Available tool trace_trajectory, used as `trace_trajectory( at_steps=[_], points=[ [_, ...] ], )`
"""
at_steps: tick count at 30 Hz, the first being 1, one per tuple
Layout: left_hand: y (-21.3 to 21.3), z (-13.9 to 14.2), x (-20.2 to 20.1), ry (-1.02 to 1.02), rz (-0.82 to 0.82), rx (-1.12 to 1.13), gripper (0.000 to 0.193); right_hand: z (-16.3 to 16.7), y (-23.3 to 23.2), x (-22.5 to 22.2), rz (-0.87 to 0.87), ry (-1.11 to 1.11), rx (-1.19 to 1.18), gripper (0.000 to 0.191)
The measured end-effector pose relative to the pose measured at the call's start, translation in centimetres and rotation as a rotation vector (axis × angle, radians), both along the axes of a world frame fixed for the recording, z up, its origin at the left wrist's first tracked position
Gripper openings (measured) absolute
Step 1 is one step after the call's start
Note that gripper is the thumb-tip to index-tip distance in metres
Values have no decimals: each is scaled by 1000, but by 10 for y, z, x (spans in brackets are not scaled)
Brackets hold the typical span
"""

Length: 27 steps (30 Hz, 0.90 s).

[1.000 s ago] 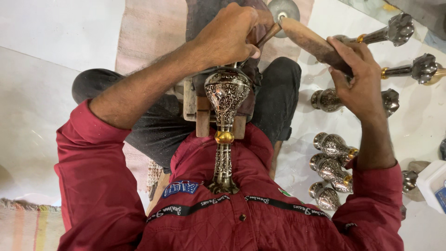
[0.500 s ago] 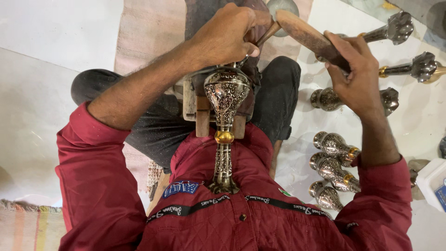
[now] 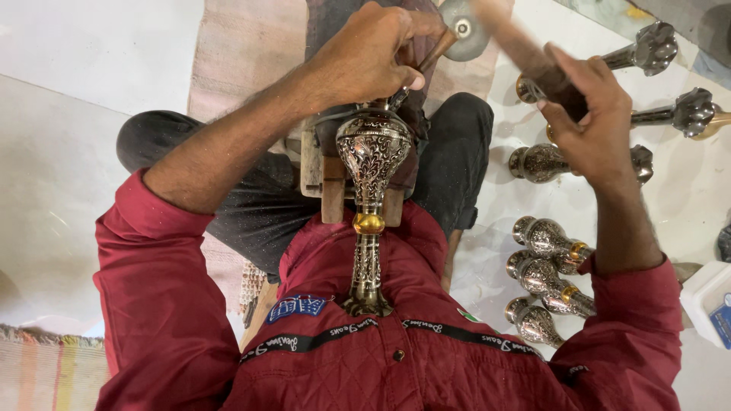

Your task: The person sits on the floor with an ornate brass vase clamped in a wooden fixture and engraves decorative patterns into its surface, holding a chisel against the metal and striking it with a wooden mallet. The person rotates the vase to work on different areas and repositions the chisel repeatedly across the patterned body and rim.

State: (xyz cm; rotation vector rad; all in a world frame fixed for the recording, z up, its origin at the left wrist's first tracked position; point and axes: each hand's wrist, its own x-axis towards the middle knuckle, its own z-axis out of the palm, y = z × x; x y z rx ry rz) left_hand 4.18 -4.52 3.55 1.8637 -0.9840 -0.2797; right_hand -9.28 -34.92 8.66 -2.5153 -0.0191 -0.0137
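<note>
An engraved silver metal vase [image 3: 371,175] with a gold band lies along my lap, its foot against my red jacket and its bulb resting on a wooden block [image 3: 329,183]. My left hand [image 3: 365,57] is closed around a thin chisel-like tool [image 3: 422,65] whose tip touches the bulb. My right hand [image 3: 586,114] grips a wooden-handled hammer [image 3: 518,46], raised and blurred above the tool.
Several similar engraved metal vases [image 3: 552,270] lie on the white floor at my right, with others [image 3: 647,49] farther out. A white box [image 3: 708,301] sits at the right edge. A striped mat [image 3: 244,46] lies under my legs.
My right hand has lifted the hammer higher and slightly leftward, toward the chisel. The left hand and vase stay put.
</note>
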Motion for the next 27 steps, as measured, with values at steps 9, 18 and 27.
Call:
trace_trajectory(
  at_steps=[9, 18, 27],
  points=[
    [2, -2, 1, -68, 12, -15, 43, -3, -3, 4, 123, -82, 367, 56],
    [6, 1, -2, -73, -9, -77, 32, 1, -12, 3, 227, -108, -112, 53],
    [8, -3, 2, -43, -20, -51, 37, 21, 0, 8, 258, -179, -239, 54]
  ],
)
